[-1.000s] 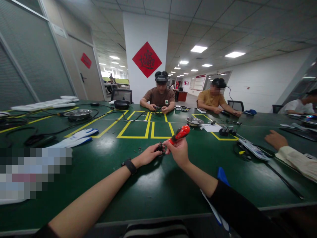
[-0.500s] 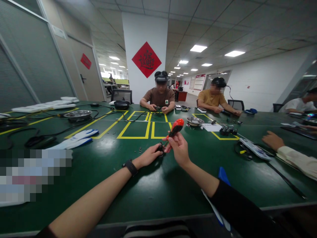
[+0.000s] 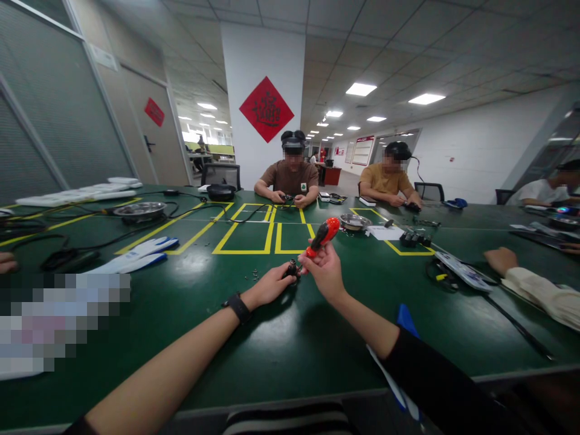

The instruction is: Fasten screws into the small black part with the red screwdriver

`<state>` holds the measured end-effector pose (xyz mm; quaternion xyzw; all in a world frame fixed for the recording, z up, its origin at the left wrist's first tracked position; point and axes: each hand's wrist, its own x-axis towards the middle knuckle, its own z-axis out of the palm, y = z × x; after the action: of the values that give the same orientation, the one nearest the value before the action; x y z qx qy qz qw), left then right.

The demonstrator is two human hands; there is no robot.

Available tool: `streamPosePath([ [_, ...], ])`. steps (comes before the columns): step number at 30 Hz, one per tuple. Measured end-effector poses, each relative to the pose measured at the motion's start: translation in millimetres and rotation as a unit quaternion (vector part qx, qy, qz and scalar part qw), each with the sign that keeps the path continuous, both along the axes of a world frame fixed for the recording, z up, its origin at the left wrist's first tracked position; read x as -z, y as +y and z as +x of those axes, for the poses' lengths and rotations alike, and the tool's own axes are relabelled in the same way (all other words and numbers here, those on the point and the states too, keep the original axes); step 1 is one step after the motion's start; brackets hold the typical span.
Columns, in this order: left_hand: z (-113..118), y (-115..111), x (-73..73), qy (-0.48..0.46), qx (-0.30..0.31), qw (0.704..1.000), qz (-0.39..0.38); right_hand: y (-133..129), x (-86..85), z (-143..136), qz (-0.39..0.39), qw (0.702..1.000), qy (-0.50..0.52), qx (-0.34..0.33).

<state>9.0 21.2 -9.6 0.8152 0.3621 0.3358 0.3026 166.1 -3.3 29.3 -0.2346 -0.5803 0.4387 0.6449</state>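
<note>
My left hand [image 3: 270, 286], with a dark watch at the wrist, is closed round a small black metal part [image 3: 292, 268] just above the green table [image 3: 254, 350]. My right hand [image 3: 327, 269] grips a red and black screwdriver [image 3: 325, 234], its handle slanting up to the right. The shaft points down left toward the black part; the tip is hidden by the fingers. Several tiny screws [image 3: 255, 275] lie left of my left hand.
White and blue gloves [image 3: 136, 255] lie at the left, a metal bowl [image 3: 356, 222] and black blocks [image 3: 415, 239] beyond my right hand. A cable [image 3: 521, 326] lies right, near a person's sleeve [image 3: 541, 291]. People sit across the table.
The screwdriver handle has tilted further to the right, and its shaft sits lower in my right hand. A person's hand has appeared at the left edge.
</note>
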Motion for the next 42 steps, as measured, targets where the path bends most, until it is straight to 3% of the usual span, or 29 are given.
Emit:
streamPosePath([
  [8, 0.7, -3.0, -2.8, -0.015, 0.005, 1.0, -0.01, -4.1, -5.0, 2.8, 0.002, 0.999, -0.007, -0.04],
  [25, 0.2, -3.2, -1.8, 0.004, 0.002, 1.0, 0.015, -3.0, -3.9, 2.3, -0.009, 1.0, -0.007, -0.001],
  [32, 0.1, -2.6, -1.0, -0.002, 0.008, 1.0, 0.007, -4.4, -5.4, 5.5, -0.002, 0.999, 0.009, -0.042],
  [42, 0.2, -3.4, -1.4, 0.021, -0.016, 0.999, 0.024, -1.7, -4.9, 2.0, -0.001, 1.0, -0.001, 0.0],
])
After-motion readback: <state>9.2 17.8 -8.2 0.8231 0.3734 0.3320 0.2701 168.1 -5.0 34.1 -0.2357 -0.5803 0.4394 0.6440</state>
